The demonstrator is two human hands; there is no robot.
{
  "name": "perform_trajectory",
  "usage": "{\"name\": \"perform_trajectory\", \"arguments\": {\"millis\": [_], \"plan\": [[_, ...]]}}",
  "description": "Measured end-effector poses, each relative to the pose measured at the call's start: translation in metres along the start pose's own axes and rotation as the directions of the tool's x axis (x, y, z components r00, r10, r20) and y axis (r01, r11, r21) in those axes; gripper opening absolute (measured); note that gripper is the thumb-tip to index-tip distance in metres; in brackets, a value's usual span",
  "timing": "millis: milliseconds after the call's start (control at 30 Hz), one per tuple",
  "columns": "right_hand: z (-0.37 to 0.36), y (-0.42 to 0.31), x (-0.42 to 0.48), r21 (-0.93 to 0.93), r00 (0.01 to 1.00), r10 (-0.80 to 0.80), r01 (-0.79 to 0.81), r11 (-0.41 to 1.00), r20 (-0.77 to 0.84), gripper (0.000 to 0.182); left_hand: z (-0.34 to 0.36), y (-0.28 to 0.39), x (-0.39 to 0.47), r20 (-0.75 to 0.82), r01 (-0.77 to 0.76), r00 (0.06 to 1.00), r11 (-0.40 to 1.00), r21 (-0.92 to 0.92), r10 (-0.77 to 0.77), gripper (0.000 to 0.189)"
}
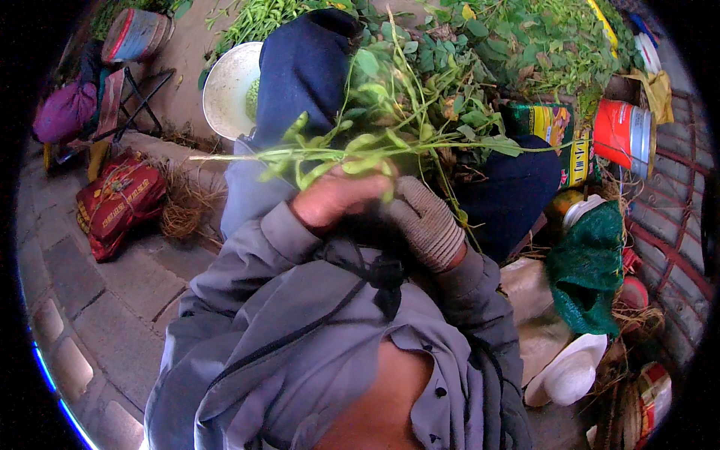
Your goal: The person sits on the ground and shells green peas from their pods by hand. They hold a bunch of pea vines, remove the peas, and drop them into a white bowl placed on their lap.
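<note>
Green bean stalks with plump pods [360, 153] lie across the top of both hands, over the lap. My left hand [343, 194] is bare and bent round towards the stalks; its fingers are blurred and partly hidden by pods. Against it, on the right, rests my right hand [427, 222] in a grey ribbed glove, fingers curled inward. Whether either hand grips a stem cannot be told. Beyond the left knee is a white bowl [225, 90] with some green beans [252, 100] in it, partly covered by the dark trouser leg.
Leafy bean plants [495, 50] are heaped in front, with green pods [264, 19] at the top. On the left are a folding stool [138, 104], a bucket [138, 35] and a red bag [121, 205]. A red tin [616, 132], green mesh [585, 270] and a white hat [568, 374] lie right.
</note>
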State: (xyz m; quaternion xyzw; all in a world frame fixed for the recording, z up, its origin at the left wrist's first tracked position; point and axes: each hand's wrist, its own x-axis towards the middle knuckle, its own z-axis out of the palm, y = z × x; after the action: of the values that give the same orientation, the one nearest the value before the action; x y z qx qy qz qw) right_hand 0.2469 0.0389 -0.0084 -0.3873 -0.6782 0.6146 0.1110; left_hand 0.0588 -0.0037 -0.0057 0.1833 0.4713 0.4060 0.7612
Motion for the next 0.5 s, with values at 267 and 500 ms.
{"name": "perform_trajectory", "arguments": {"millis": [267, 500], "plan": [[0.001, -0.004, -0.003, 0.040, 0.994, -0.113, 0.113, 0.993, -0.005, 0.025, 0.001, -0.005, 0.003, -0.036, -0.073, 0.997, 0.995, -0.067, 0.070, 0.018], [0.000, -0.005, -0.003, 0.029, 1.000, 0.003, -0.004, 1.000, 0.020, 0.018, -0.001, -0.008, 0.004, -0.013, -0.100, 0.995, 0.995, 0.025, 0.101, 0.020]]}}
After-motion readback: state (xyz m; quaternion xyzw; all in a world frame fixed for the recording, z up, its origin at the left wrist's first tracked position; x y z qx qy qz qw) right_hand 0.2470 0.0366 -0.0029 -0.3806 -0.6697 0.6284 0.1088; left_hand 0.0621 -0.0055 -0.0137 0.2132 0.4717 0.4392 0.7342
